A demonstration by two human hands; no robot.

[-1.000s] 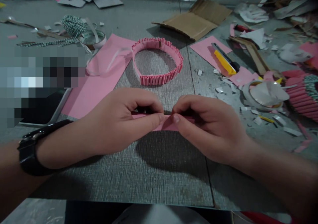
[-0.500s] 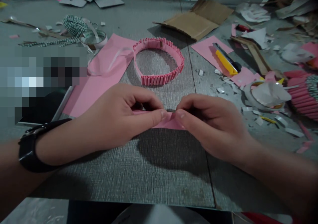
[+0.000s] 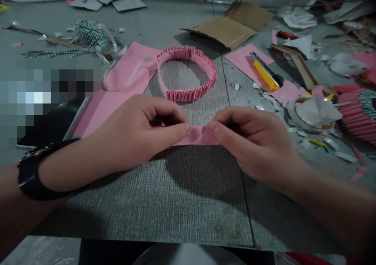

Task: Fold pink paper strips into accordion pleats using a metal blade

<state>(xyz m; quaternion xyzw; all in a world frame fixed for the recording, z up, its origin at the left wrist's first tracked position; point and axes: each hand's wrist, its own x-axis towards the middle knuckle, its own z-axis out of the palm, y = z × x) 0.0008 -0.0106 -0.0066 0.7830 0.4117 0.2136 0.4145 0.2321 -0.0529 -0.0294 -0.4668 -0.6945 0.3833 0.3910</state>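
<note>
Pinching a narrow pink paper strip (image 3: 197, 136) at both ends, left hand (image 3: 138, 133) and right hand (image 3: 252, 141) using thumb and fingers; pleated pink paper ring (image 3: 183, 95) lies just beyond on grey textured tabletop (image 3: 176, 194).

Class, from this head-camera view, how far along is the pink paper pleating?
Done: a pleated pink paper ring lies closed. In hand: the left hand and right hand pinch a pink paper strip between them. Left: a flat pink sheet, apparently unpleated.

Single head-worn camera, facing forward and down from above, close over the left hand (image 3: 138, 129), right hand (image 3: 255, 145) and grey textured tabletop (image 3: 176, 194).
</note>
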